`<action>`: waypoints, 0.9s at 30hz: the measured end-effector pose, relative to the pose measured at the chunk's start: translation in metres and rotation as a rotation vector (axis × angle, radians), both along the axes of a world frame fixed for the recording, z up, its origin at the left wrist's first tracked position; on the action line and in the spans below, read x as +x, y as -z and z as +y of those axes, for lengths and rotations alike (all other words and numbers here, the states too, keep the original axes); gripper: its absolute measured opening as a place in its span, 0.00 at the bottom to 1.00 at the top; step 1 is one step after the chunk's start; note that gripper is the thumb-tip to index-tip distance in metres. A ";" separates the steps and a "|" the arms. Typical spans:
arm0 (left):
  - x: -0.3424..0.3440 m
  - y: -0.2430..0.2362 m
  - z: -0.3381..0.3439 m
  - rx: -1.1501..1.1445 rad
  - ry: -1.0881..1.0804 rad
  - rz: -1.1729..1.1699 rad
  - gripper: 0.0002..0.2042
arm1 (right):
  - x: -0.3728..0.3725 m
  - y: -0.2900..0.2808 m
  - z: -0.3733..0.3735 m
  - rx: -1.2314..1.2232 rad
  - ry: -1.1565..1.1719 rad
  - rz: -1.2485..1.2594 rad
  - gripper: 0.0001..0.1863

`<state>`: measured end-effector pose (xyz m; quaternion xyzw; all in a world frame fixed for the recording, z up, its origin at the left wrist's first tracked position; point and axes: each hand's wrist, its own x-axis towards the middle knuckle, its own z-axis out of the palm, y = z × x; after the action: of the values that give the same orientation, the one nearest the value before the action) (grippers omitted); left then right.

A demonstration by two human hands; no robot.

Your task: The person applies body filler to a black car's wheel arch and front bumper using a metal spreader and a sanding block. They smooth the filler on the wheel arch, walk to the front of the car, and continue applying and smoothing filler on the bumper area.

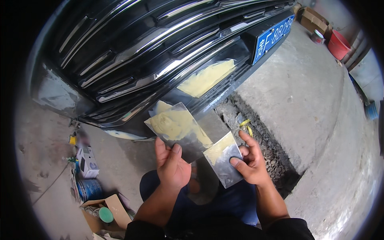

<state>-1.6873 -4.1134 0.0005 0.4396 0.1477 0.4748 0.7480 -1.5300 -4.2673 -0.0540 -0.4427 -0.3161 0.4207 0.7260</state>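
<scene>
A smooth grey concrete floor [328,108] spreads beneath and beyond the glossy black car front with chrome bars [132,56]. From under the car front, a dark, rubble-filled trench [272,156] runs out on the near side. An open brown cardboard box [117,210] sits on the near left of the car front, and a rectangular blue licence plate [272,39] is fixed to its right part.

Just in front of the car front's lower edge is a larger rectangular grey metal sheet [196,150], tilted, with pale yellow putty [170,124] smeared over much of its face. It extends up and away from the left hand [174,168], whose grip pinches its near left edge, thumb toward the upper face.

Slightly farther out from the car front is a smaller rectangular grey metal plate [226,172], its upper end coated with the same putty. It lies to the left of the right hand [252,166], whose grip pinches its right side, thumb flat on the face and fingers behind. The plate's upper left corner overlaps the sheet in view; whether they touch, I cannot tell.

A pale yellow putty patch [208,78] covers part of the car front's lower panel.
</scene>
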 end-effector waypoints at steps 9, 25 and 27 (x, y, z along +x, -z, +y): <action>-0.014 0.012 0.002 0.112 0.444 0.260 0.22 | 0.022 -0.020 0.019 0.055 0.035 -0.203 0.45; -0.004 -0.014 0.014 0.924 0.220 0.772 0.16 | 0.050 -0.027 0.030 0.175 0.009 -0.159 0.44; -0.005 -0.006 0.012 1.006 0.287 0.822 0.17 | 0.054 -0.037 0.033 0.234 0.048 -0.114 0.43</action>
<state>-1.6921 -4.1013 0.0068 0.8956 0.1214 0.1752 0.3904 -1.4761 -4.2347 -0.0168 -0.3856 -0.3931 0.3376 0.7634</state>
